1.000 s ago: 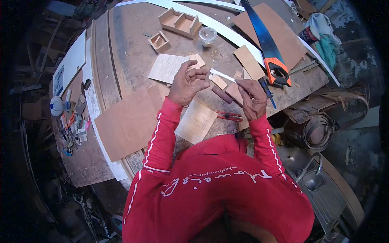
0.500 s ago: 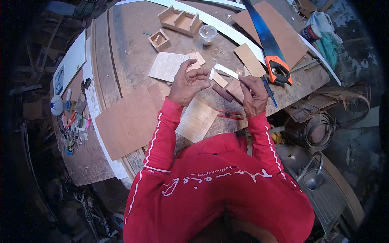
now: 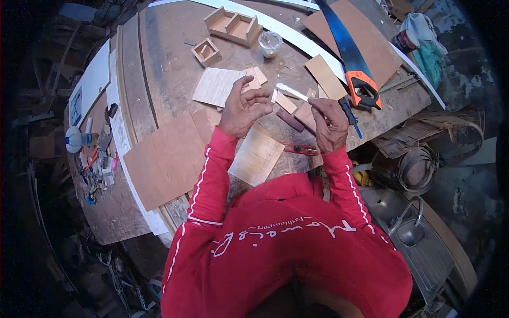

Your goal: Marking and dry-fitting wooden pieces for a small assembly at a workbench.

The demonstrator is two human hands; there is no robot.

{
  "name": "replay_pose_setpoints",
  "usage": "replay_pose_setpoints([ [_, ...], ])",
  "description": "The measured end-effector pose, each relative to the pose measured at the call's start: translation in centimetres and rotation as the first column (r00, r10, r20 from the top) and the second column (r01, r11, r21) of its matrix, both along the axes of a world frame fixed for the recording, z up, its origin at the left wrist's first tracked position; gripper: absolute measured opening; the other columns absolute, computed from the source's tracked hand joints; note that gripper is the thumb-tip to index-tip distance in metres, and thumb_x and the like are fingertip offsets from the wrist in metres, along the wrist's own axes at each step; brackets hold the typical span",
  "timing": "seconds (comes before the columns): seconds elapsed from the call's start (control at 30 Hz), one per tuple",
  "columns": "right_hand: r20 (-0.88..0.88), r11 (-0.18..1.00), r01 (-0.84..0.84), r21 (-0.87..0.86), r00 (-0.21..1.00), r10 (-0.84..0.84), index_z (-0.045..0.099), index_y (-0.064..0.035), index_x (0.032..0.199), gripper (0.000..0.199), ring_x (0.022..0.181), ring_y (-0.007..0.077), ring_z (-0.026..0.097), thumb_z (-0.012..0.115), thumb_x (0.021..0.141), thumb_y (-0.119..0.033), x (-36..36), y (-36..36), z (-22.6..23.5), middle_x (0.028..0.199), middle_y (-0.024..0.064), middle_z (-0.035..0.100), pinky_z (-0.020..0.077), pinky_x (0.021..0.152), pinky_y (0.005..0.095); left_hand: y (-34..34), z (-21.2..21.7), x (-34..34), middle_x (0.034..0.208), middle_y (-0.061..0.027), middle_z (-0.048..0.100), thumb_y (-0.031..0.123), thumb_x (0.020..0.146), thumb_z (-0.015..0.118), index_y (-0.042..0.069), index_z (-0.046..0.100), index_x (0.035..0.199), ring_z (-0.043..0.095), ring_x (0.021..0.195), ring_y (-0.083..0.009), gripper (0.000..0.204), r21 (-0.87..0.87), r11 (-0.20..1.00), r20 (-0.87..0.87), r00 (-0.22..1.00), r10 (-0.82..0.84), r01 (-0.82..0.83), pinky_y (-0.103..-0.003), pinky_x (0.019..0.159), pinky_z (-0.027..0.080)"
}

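White stick [image 3: 293,92], tip shifted farther forward

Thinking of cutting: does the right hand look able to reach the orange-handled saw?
Probably yes: the saw lies just beyond the right hand, with only a blue tool between, though that hand's white-coated stick may need putting down.

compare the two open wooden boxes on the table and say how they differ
The larger box is oblong; the small box is roughly square. A divider splits the larger box in two; the small box has a small wood piece inside. Both are pale wood and open on top.
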State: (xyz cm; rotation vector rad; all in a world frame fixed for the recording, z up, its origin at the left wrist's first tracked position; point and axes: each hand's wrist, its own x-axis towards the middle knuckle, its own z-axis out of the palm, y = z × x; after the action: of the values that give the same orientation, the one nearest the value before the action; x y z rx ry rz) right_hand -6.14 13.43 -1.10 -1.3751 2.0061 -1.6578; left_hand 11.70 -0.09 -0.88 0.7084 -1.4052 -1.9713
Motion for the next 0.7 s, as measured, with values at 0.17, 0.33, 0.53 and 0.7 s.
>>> replay_pose_setpoints([
  [0.17,0.076,0.971,-0.238,-0.003,0.968,0.237,0.067,-0.0037,0.096,0.022,0.075,0.0208,0.06,0.058,0.077,0.004,0.1,0.7,0.6,0.085,0.0113,0.061,0.0463,0.068,0.0265,-0.1,-0.3,0.0,0.106,-0.022,0.056,-0.007,0.069,0.071,-0.002,0.017,0.133,0.058,0.095,-0.0224,0.083,-0.011,0.998,0.031,0.998,0.057,-0.057,-0.031,0.084,0.05],
  [0.33,0.03,0.991,-0.135,0.001,0.99,0.135,0.067,-0.0037,0.096,0.022,0.076,0.019,0.06,0.058,0.078,0.004,0.0,0.4,0.5,0.087,0.0108,0.061,0.0462,0.067,0.0266,0.0,-0.5,0.0,0.106,-0.0215,0.056,-0.009,0.069,0.069,-0.002,0.018,0.132,0.057,0.095,-0.0216,0.082,-0.044,0.998,0.067,0.996,0.054,-0.051,-0.032,0.084,0.05],
  [0.53,0.095,0.991,-0.12,0.051,0.989,0.115,0.067,-0.0041,0.096,0.021,0.078,0.0182,0.059,0.058,0.078,0.003,1.0,0.1,-0.6,0.089,0.0106,0.059,0.0458,0.067,0.0262,0.1,-0.7,0.1,0.105,-0.0211,0.056,-0.009,0.068,0.069,-0.001,0.018,0.131,0.057,0.095,-0.0221,0.081,-0.029,0.997,0.083,0.994,0.077,-0.075,-0.032,0.083,0.051],
  [0.7,-0.061,0.989,-0.146,0.028,0.987,0.147,0.067,-0.0043,0.095,0.022,0.077,0.0187,0.059,0.058,0.076,0.003,0.6,1.0,-0.7,0.088,0.0105,0.059,0.0453,0.065,0.0263,0.0,-1.0,0.3,0.105,-0.0215,0.056,-0.01,0.068,0.069,0.0,0.019,0.131,0.058,0.095,-0.0228,0.081,-0.03,0.996,0.068,0.994,0.088,-0.086,-0.033,0.082,0.051],
])
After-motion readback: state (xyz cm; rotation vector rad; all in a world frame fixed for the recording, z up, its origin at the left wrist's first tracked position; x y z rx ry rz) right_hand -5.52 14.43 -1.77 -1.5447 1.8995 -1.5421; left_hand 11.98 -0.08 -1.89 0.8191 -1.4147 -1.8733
